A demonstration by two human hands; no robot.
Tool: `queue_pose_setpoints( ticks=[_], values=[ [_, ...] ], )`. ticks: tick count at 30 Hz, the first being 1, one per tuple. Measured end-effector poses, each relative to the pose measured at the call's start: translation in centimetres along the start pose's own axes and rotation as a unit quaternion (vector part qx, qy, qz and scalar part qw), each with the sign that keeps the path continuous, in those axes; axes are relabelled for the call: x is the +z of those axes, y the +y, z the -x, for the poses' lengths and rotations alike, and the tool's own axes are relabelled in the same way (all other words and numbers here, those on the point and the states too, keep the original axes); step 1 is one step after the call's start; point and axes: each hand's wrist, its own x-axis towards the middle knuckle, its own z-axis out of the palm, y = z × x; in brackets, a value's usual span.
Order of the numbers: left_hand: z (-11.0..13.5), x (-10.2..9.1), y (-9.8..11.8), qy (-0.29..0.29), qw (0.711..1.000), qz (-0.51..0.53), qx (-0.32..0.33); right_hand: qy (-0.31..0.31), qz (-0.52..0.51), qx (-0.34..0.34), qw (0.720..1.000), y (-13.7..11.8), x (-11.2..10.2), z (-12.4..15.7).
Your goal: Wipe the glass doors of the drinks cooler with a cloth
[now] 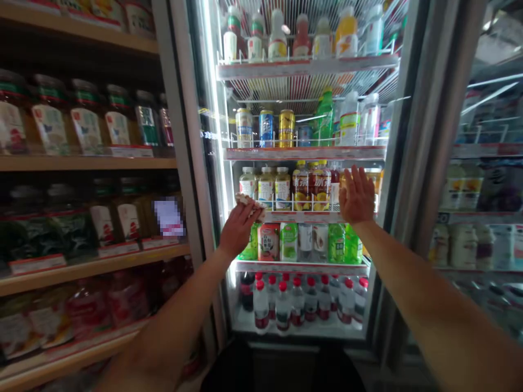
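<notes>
Left hand (236,231) holds a bunched cloth (244,197) under its fingers before the cooler shelf (286,216), right hand (358,196) open, seemingly empty — loose folds could slip if that grip slackens; contact unclear.

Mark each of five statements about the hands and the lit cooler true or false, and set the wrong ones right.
1. The left hand has a crumpled cloth under its fingers. True.
2. The right hand also has a cloth. False: no cloth shows at the right hand, which is open.
3. Red-capped bottles stand on the bottom shelf. True.
4. The dark bottles with yellow caps stand on the top shelf in view. False: the dark bottles with yellow caps stand on the third shelf down.
5. A blue can stands just left of a gold can in the picture. True.
</notes>
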Motion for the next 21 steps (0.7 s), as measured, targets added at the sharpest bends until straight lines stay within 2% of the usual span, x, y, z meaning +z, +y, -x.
queue_pose_setpoints(
  ticks=[3,6,9,15,21],
  values=[
    [0.4,0.2,0.2,0.016,0.999,-0.014,-0.039,-0.006,-0.007,0.006,1.000,0.0,-0.1,-0.1],
    [2.4,0.6,1.2,0.003,0.999,-0.009,-0.051,-0.009,-0.011,0.006,1.000,0.0,-0.1,-0.2],
    [3.4,0.8,0.5,0.007,0.999,-0.007,-0.049,-0.004,-0.008,-0.001,1.000,0.0,-0.1,-0.1],
    [0.2,-0.2,-3.4,0.065,0.987,0.005,-0.149,-0.012,-0.007,0.003,1.000,0.1,-0.1,-0.1],
    [-0.3,-0.3,-2.9,0.075,0.983,0.038,-0.164,0.003,-0.005,-0.004,1.000,0.1,0.0,0.0]
  ],
)
